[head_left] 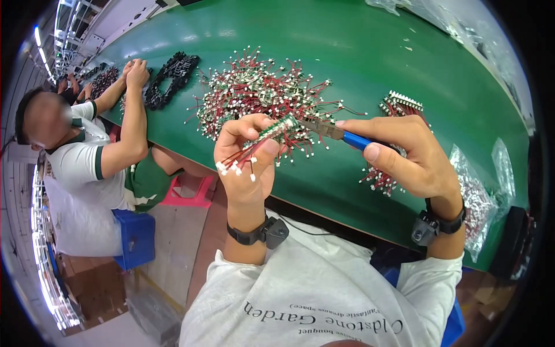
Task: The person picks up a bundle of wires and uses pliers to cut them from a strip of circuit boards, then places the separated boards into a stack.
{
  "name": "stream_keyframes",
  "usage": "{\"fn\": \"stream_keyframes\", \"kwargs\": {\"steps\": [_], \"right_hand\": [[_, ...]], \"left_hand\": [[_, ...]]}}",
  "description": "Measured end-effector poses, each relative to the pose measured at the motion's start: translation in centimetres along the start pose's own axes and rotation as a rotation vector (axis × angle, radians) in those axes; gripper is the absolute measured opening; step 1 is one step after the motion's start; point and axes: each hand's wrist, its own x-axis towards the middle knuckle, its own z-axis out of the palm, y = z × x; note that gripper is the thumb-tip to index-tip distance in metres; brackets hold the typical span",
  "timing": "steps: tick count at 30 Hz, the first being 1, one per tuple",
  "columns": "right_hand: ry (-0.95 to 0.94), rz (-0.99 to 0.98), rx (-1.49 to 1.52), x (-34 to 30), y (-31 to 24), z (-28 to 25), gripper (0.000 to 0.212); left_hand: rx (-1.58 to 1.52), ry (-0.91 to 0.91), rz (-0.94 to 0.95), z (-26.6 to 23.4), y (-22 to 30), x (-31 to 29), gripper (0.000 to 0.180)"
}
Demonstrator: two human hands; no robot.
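Between the fingers and thumb of my left hand is a narrow green circuit board strip, with red wires and white connectors trailing from it over the palm. My right hand is closed round the blue handles of a pair of cutting pliers. The metal jaws reach left to the strip's upper end; whether they grip it I cannot tell. Just beyond both hands lies a big heap of small boards with red wires and white plugs. A smaller wired bundle rests behind my right hand.
A green worktable spans the view. Clear plastic bags with wired parts lie at the right, and more plastic film at the far edge. Black parts lie left of the heap. A co-worker sits at the left, both hands over the table.
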Motion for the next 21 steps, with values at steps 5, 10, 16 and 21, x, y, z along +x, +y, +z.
{"fn": "stream_keyframes", "kwargs": {"steps": [5, 10, 16, 21], "right_hand": [[-0.032, -0.006, -0.055, 0.3, 0.4, 0.3, 0.040], [0.037, -0.067, -0.080, 0.5, 0.7, 1.2, 0.039], [-0.030, -0.052, -0.084, 0.5, 0.5, 0.9, 0.039], [0.004, -0.032, -0.021, 0.3, 0.0, 0.3, 0.039]], "left_hand": [[0.074, 0.028, 0.047, -0.8, 0.4, 0.0, 0.029], [0.155, 0.068, 0.060, -0.5, -0.2, -0.1, 0.025], [0.243, 0.105, 0.059, -0.3, -0.9, -0.3, 0.025], [0.187, 0.122, -0.044, -0.7, -1.2, -0.4, 0.031]]}}
